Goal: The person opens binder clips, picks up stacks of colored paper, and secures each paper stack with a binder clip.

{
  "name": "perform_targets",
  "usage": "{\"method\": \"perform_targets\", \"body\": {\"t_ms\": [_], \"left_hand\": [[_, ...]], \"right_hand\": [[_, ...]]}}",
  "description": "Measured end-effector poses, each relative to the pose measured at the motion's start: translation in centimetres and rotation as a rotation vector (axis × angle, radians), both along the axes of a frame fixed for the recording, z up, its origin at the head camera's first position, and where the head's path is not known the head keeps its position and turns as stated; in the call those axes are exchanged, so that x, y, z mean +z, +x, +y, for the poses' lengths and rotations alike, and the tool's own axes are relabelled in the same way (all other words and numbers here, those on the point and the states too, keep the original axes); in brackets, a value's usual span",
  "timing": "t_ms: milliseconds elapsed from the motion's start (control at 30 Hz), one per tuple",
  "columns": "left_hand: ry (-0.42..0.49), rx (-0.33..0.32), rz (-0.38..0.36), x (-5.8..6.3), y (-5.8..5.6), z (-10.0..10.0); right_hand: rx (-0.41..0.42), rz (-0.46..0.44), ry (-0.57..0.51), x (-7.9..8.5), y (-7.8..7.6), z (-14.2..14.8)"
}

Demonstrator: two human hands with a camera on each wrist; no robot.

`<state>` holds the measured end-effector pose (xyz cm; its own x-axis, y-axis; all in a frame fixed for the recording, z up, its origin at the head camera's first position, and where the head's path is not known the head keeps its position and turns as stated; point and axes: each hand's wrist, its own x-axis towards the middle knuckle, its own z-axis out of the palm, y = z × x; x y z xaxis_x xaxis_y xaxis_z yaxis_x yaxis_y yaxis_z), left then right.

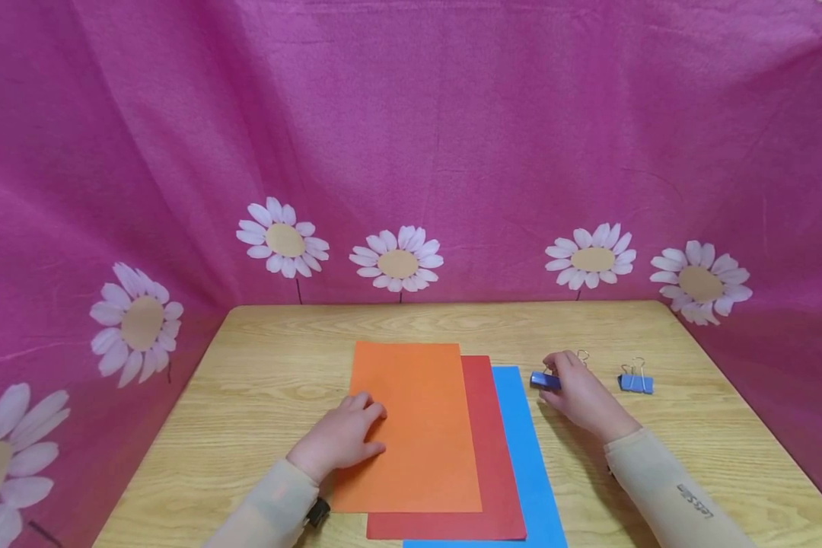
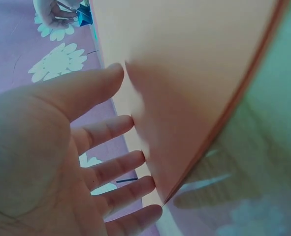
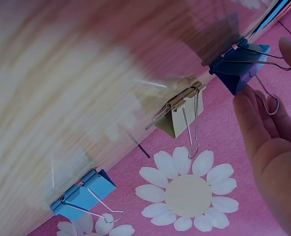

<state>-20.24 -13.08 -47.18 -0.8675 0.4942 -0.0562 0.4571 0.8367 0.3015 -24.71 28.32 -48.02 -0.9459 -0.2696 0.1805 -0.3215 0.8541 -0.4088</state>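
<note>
My left hand [image 1: 342,438] rests on the left part of an orange sheet of paper [image 1: 418,426], fingers spread and fingertips touching it. In the left wrist view those fingers [image 2: 118,132] look fairly straight. A red sheet [image 1: 501,457] and a blue sheet [image 1: 530,457] show from under the orange one, each shifted toward the right and the near edge. To the right of the sheets, my right hand [image 1: 582,399] pinches a dark blue binder clip [image 1: 545,380] between thumb and fingers. The right wrist view shows this clip [image 3: 241,64] standing at the table surface, wire handles toward the hand.
A tan binder clip [image 3: 182,110] stands beyond the right hand, mostly hidden in the head view. Farther right is a lighter blue binder clip [image 1: 635,383]. Pink cloth [image 1: 452,152] with white flowers surrounds the wooden table [image 1: 267,358] at the back and sides.
</note>
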Motion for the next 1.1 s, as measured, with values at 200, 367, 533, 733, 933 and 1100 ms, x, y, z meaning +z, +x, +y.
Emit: {"method": "perform_targets", "body": {"t_ms": [200, 367, 533, 733, 933, 1100], "left_hand": [[0.043, 0.017, 0.035, 0.4, -0.7, -0.2], [0.081, 0.108, 0.068, 0.5, -1.6, -0.4], [0.168, 0.239, 0.07, 0.8, -2.9, -0.6], [0.212, 0.38, 0.021, 1.0, -4.6, -0.4], [0.187, 0.486, -0.038, 0.3, -5.7, -0.2], [0.183, 0.563, -0.05, -0.1, -6.5, 0.0]], "right_hand": [[-0.011, -0.002, -0.006, 0.0, 0.1, 0.0], [-0.018, -0.006, -0.004, 0.1, 0.2, 0.0], [-0.027, 0.006, -0.012, 0.1, 0.2, 0.0], [-0.019, 0.046, -0.021, 0.2, 0.2, -0.1], [-0.034, 0.022, -0.018, 0.2, 0.1, -0.3], [-0.042, 0.021, -0.013, 0.3, 0.2, -0.5]]}}
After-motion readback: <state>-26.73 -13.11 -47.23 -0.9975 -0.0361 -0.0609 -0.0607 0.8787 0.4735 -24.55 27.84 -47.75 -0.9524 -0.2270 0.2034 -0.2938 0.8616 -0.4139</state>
